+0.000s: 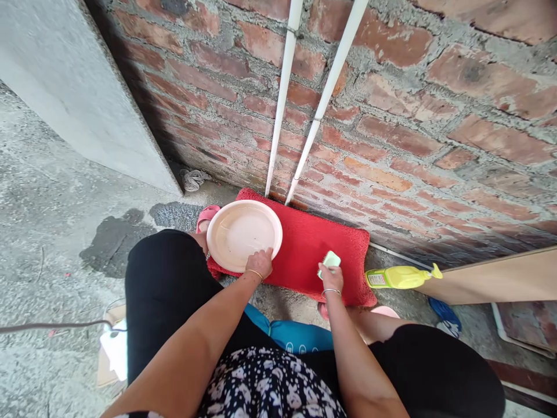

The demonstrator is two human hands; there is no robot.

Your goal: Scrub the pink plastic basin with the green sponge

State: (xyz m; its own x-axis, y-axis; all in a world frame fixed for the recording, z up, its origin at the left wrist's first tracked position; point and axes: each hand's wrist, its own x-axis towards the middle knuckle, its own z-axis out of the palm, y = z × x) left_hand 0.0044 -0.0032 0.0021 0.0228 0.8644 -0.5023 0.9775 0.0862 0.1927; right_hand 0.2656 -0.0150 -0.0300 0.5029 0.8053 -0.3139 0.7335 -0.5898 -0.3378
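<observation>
well, brush [332, 259] juts from right hand [333, 278]

Mat [300, 249] before the person, far edge along the foot of the brick wall [391, 139]; two pipes [279, 110] down that wall, just behind the mat; basin [241, 232] over the mat's left end, jutting past its left edge; left hand [260, 264] at the basin's near right rim; scrubbing brush [331, 258] in the right hand [334, 277], over the mat's right half; pump bottle [398, 277] just right of the mat; wet patch [113, 244] on the floor [52, 191], left of the basin.
</observation>
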